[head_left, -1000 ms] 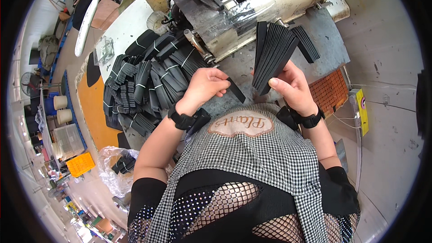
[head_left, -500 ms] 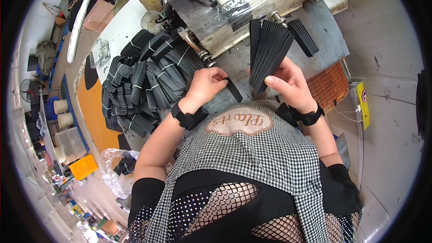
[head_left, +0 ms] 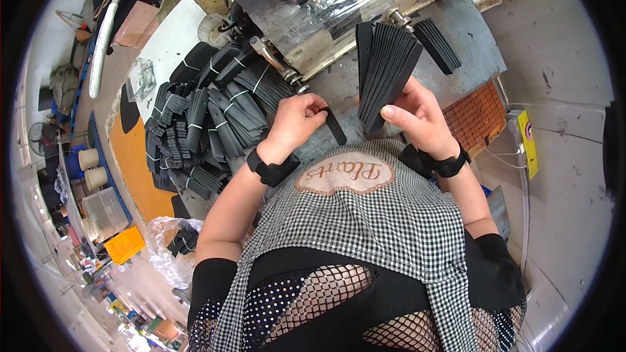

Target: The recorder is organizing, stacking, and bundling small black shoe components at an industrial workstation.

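1. Little has changed over the last second: both your grips look the same, and most of the shift is the head view's own.
2. Your left hand (head_left: 298,120) is pinched narrow on one end of a single flat black strip (head_left: 335,126), which points down toward your apron (head_left: 349,173).
3. Your right hand (head_left: 420,120) holds a fan of black strips (head_left: 391,68) by its lower end, thumb in front – the upper ends spread beside the machine (head_left: 300,19).
4. The single strip remains apart from the fan, so I judge this a brief hold, with nothing passed across.
5. On the bench (head_left: 482,52), banded bundles (head_left: 199,114) lie heaped left – a small row of strips (head_left: 438,45) rests right.
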Motion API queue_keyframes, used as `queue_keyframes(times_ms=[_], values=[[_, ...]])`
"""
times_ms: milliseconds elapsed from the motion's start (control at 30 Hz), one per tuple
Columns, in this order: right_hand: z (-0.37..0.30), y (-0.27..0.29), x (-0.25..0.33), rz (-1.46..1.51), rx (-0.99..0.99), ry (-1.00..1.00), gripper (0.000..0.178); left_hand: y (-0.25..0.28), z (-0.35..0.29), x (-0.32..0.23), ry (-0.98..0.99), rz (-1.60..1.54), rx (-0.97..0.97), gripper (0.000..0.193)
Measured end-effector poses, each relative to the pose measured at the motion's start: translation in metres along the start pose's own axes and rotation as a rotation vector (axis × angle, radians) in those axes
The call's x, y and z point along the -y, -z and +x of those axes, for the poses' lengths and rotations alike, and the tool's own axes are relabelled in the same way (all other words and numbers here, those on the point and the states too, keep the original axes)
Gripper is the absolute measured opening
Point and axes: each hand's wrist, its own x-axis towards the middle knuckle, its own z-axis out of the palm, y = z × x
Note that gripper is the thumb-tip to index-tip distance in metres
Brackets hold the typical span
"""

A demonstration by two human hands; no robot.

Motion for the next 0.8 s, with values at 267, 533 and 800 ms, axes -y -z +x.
queue_keyframes(times_ms=[267, 533, 800], values=[[-0.001, 0.002, -0.004, -0.019, 0.003, 0.007, 0.047, -0.005, -0.002, -0.016, 0.009, 0.135, -0.092, 0.024], [0.000, 0.002, -0.004, -0.026, 0.009, 0.006, 0.048, -0.008, -0.008, -0.018, -0.096, 0.273, -0.194, 0.020], [0.000, 0.002, -0.005, -0.015, 0.013, 0.006, 0.049, -0.005, -0.013, -0.015, -0.219, 0.332, -0.192, 0.011]])
